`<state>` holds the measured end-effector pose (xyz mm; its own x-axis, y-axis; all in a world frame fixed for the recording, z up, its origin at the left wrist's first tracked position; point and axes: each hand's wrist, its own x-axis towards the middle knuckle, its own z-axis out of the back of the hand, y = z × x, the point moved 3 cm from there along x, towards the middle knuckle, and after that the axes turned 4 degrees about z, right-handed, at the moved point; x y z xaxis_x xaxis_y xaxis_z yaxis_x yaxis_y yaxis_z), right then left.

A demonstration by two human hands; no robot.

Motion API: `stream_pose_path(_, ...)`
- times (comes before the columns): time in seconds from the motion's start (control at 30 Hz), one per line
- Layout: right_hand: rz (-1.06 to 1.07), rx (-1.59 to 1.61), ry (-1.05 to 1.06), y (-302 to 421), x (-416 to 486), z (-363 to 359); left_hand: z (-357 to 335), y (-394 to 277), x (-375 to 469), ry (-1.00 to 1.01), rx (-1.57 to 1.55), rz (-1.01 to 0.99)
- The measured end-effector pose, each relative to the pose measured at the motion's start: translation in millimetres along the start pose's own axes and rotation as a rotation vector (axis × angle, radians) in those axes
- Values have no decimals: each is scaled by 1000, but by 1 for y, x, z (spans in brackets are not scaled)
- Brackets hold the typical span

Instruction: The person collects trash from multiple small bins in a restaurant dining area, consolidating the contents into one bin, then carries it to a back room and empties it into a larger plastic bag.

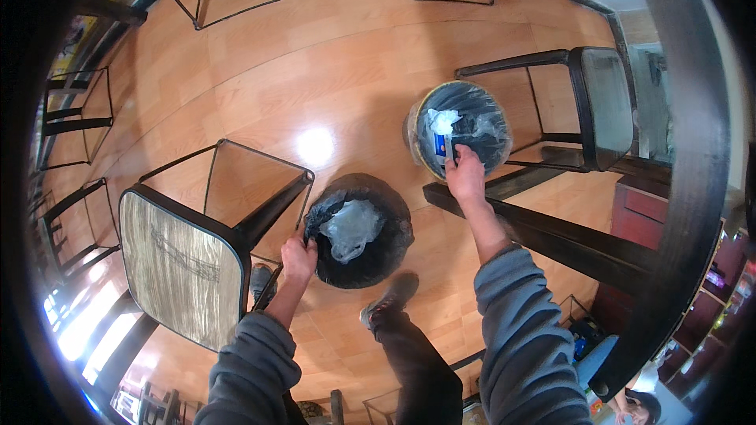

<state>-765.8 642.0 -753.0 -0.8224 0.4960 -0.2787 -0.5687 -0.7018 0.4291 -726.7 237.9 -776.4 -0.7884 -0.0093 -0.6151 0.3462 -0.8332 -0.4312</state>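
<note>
My left hand (299, 260) grips the rim of a round waste bin lined with a black plastic bag (393, 218). A crumpled translucent plastic bag (351, 230) lies inside that bin. Farther forward and to the right stands a second waste bin with a clear plastic liner (493, 147) folded over its yellowish rim. My right hand (466, 176) reaches over this bin's near edge, fingers bent down into it. Beside the fingertips are a blue printed packet (439, 145) and a crumpled white tissue or bag (443, 121). Whether the fingers pinch anything is unclear.
A wood-topped metal stool (183, 265) stands close on the left. Another stool (605, 106) is beyond the second bin. A dark table leg and beam (567, 242) cross the right side. My shoe (398, 292) is near the black-lined bin. Another person (641, 407) appears at lower right.
</note>
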Motion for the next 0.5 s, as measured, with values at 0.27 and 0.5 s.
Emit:
stream_pose_path(0.27, -84, -165, 167, -6, 22, -26, 81, -86, -80, -64, -72, -356)
stream_pose_path(0.5, -151, -194, 240, -22, 37, -45, 243, -108, -99, -432, 400, -481)
